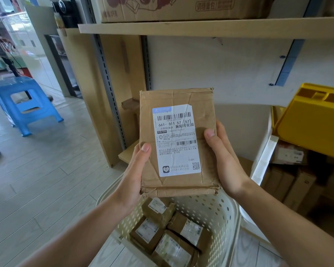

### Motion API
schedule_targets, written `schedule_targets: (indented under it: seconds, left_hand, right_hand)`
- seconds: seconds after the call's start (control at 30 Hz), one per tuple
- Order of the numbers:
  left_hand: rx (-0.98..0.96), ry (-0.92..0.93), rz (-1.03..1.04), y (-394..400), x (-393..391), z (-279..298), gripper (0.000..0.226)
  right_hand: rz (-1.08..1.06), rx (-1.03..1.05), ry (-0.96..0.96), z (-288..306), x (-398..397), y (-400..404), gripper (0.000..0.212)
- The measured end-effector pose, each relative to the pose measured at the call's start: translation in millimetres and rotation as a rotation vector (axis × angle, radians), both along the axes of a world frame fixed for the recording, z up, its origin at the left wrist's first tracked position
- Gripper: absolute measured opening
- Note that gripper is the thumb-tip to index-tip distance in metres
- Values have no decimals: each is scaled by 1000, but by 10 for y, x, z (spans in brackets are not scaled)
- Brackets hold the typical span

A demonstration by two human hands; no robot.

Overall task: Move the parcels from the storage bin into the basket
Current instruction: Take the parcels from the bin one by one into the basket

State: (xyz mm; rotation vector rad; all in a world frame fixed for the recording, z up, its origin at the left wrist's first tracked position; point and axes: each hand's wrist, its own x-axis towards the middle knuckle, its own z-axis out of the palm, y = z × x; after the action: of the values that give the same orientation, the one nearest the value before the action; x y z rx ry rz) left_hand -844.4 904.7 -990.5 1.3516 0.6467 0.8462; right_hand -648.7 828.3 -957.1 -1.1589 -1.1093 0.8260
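- We hold 1 brown cardboard parcel (pixel 176 143) upright in the air between both hands, its white shipping label (pixel 175 140) facing us.
- Our left hand (pixel 134 174) grips the parcel's lower left edge, thumb on the front face; the fingers behind are hidden.
- Our right hand (pixel 223 160) grips the right edge, thumb on the front beside the label.
- The parcel hangs directly above the cream perforated basket (pixel 216 214) on the floor.
- In the basket lie 4 smaller brown parcels (pixel 170 234), each labelled, touching one another.
- To the right, a white storage bin (pixel 262 162) holds more boxes (pixel 293 182), with a yellow tray (pixel 312 120) tilted over it.
- A blue stool (pixel 25 103) stands well apart on the left.
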Motion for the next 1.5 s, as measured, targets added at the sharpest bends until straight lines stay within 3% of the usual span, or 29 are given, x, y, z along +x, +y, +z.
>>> schedule_targets:
  seconds: [0.3, 0.5, 0.93, 1.17, 1.5]
  left_hand:
    - [-11, -21, -2, 20, 1, -4, 86]
    - [-35, -1, 17, 52, -2, -51, 101]
    - [-51, 21, 31, 85, -4, -101, 103]
    - [-29, -4, 10, 60, -1, -47, 85]
    - [-33, -15, 7, 42, -1, -19, 92]
  right_hand:
    - [3, -5, 13, -2, -9, 12, 66]
    - [-4, -2, 15, -11, -10, 15, 66]
    - [-2, -10, 10, -26, 6, 23, 67]
    - [-2, -8, 19, -24, 0, 32, 67]
    - [-2, -3, 23, -43, -3, 47, 68]
